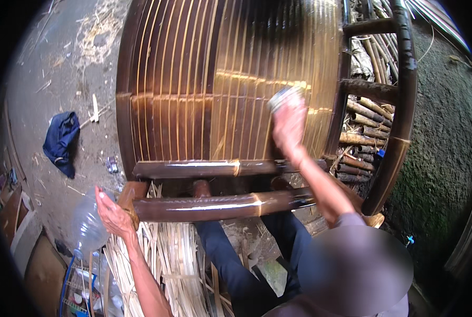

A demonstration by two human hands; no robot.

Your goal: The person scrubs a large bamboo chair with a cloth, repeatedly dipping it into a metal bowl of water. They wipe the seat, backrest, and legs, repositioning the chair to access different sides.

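Note:
A dark brown, glossy bamboo bench with a slatted top fills the middle of the view. My right hand, smeared by motion, is pressed to the slats right of centre. Its fingers are closed on a pale, greyish folded cloth, blurred and partly hidden by the hand. My left hand rests against the near left corner of the bench, beside the end of its thick front bamboo pole. Its fingers are stretched out and hold nothing.
Side rails of bamboo rise at the bench's right. Cut bamboo poles lie beyond them, beside a rough mossy wall. At left are a dark blue cloth and a clear plastic bottle. Split bamboo strips lie near my legs.

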